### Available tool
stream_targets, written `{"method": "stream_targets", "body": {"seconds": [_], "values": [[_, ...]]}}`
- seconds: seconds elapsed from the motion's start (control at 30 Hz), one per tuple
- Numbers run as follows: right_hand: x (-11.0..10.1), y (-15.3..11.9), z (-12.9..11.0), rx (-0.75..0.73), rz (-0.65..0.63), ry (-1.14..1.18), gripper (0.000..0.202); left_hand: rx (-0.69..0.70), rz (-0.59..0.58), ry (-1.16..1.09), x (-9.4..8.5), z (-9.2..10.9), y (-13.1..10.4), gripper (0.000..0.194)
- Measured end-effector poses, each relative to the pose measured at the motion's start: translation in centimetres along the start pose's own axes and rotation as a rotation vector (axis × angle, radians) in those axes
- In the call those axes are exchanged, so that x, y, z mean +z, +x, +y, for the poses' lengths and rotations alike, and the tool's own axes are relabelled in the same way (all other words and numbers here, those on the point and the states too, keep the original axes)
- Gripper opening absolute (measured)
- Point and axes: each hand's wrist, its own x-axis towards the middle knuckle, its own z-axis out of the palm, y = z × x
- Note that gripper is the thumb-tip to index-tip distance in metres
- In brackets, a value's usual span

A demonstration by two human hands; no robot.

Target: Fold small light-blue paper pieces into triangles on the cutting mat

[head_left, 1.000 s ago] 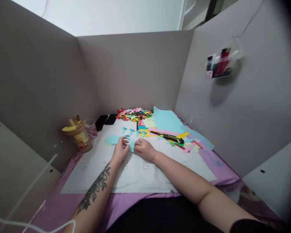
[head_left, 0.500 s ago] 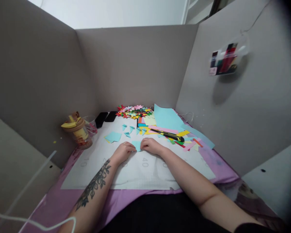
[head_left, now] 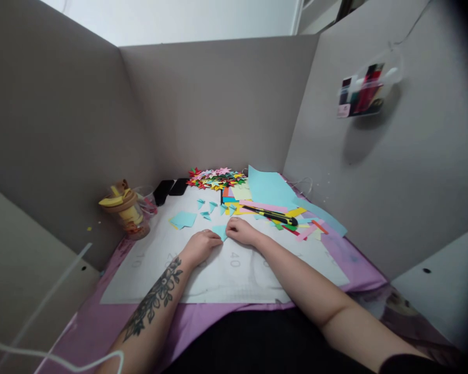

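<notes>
A small light blue paper piece [head_left: 219,231] lies on the white sheet between my hands. My left hand [head_left: 203,245], on the tattooed arm, has its fingertips on the paper's lower left part. At the paper's right edge, my right hand [head_left: 239,230] is closed, with its fingers curled in a pinch on the paper. Several small folded blue pieces [head_left: 212,208] rest just beyond my hands. To the left sit stacked blue paper squares [head_left: 184,219], with a yellow edge showing beneath them.
A yellow and black cutter [head_left: 275,214] lies on coloured strips [head_left: 308,231] at right. Behind are a pile of paper stars [head_left: 216,178], a large blue sheet [head_left: 271,188] and two black phone-like objects [head_left: 178,187]. A brown-lidded cup [head_left: 128,213] stands left.
My left hand has moved slightly right and down along the paper, and less of the paper shows. My right hand has shifted slightly upward. The view has shifted a little.
</notes>
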Motion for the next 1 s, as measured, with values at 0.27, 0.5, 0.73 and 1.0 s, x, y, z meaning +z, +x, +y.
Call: {"method": "stream_targets", "body": {"seconds": [0.27, 0.5, 0.73, 1.0], "values": [[1.3, 0.5, 0.6, 0.095, 0.057, -0.013, 0.009, 0.003, 0.050, -0.048, 0.2, 0.0, -0.1, 0.029], [1.5, 0.6, 0.5, 0.167, 0.042, -0.028, 0.008, -0.025, -0.030, 0.065, 0.1, 0.5, 0.0, 0.031], [1.2, 0.7, 0.2, 0.174, 0.013, -0.028, 0.007, -0.071, -0.067, 0.216, 0.1, 0.9, 0.1, 0.033], [1.3, 0.7, 0.1, 0.204, 0.017, -0.041, 0.007, -0.044, -0.120, 0.269, 0.2, 1.1, 0.2, 0.029]]}}
